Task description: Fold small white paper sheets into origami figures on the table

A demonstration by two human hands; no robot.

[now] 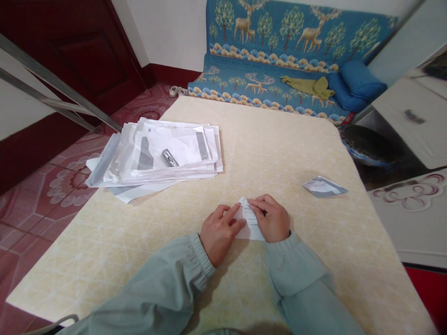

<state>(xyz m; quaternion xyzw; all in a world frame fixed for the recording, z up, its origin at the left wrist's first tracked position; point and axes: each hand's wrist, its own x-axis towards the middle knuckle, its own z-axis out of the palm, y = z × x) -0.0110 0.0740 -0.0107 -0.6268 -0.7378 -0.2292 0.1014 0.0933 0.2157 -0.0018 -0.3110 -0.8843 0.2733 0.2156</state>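
Note:
A small folded piece of white paper (248, 222) lies on the cream patterned table (279, 153), near the front edge. My left hand (219, 232) presses on its left side, fingers curled onto the paper. My right hand (271, 217) pinches the top right part of the paper with fingers closed on it. Both sleeves are pale green.
A stack of white sheets (157, 156) with a small metal object (170, 158) on top lies at the left of the table. A finished folded paper piece (324, 187) sits at the right. Behind the table is a blue patterned sofa (279, 56); a white cabinet (412, 121) stands at right.

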